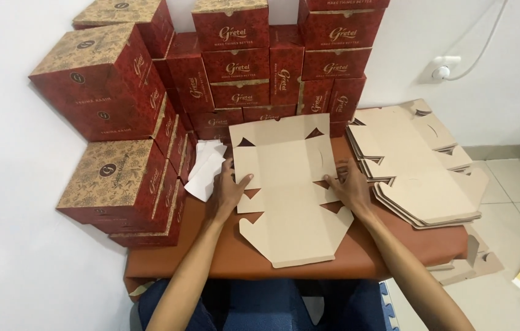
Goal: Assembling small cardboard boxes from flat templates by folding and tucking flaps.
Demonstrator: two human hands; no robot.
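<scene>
A brown table (211, 254) stands against a white wall. A flat, unfolded tan cardboard box blank (287, 184) lies at its centre. The left hand (228, 191) and right hand (349, 184) press its side edges, fingers spread. The blank looks light, stiff and creasable; grip it at the side flaps.

A small packing workroom, plain and makeshift; folded red patterned boxes (229, 67) stand stacked against the white wall (2, 184) from nine to twelve o'clock; flat cardboard blanks (419, 171) lie piled at three o'clock on a low brown worktop (235, 251); tiled floor (517, 190) beyond.
</scene>
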